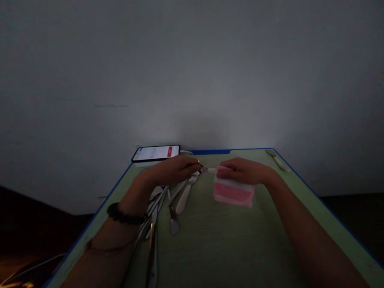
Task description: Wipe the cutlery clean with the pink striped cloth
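Note:
Over the far half of the table, my left hand (180, 167) is closed on the metal end of a white-handled piece of cutlery (211, 170). Its head is hidden by my fingers, so I cannot tell whether it is a spoon or a fork. My right hand (243, 170) pinches a pink and white cloth (234, 194) around the handle, and the cloth hangs down below the fingers. Just under my left hand lie a white-handled fork (183, 198) and a loose pile of metal cutlery (153, 224), partly covered by my left forearm.
A phone (156, 153) with a lit screen rests at the far left corner, a white cable at its right end. At the far right edge lies a white-handled spoon (278, 161). The green table (228, 248) has a blue rim and meets a grey wall (210, 80).

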`<state>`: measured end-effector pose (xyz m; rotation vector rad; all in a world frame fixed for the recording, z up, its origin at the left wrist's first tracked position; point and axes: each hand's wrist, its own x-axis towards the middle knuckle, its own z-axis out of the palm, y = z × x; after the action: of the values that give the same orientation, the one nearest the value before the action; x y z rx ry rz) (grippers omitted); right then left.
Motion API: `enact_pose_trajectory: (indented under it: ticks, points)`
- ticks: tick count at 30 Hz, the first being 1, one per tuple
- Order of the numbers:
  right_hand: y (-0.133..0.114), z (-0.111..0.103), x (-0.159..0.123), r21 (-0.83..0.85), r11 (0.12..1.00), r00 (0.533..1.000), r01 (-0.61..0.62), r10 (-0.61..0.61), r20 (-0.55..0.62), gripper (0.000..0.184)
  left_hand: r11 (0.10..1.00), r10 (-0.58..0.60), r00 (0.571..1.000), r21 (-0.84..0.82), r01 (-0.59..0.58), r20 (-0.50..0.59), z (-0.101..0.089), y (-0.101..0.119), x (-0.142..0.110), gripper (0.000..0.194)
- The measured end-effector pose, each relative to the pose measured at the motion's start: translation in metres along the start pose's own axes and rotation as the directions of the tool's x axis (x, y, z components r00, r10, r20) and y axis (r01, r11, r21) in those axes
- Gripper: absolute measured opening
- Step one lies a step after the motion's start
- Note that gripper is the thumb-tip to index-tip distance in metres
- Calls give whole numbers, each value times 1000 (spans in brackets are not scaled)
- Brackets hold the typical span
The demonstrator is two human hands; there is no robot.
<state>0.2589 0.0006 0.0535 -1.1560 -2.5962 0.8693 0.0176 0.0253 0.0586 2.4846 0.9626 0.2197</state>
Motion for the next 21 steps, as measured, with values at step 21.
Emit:
enact_pose_trajectory:
  ticks: [21]
  points:
    - [4, 7, 6, -42, 999, 1000, 22, -22, 13, 40, 989, 70, 996, 128, -76, 52, 9, 14, 9, 29]
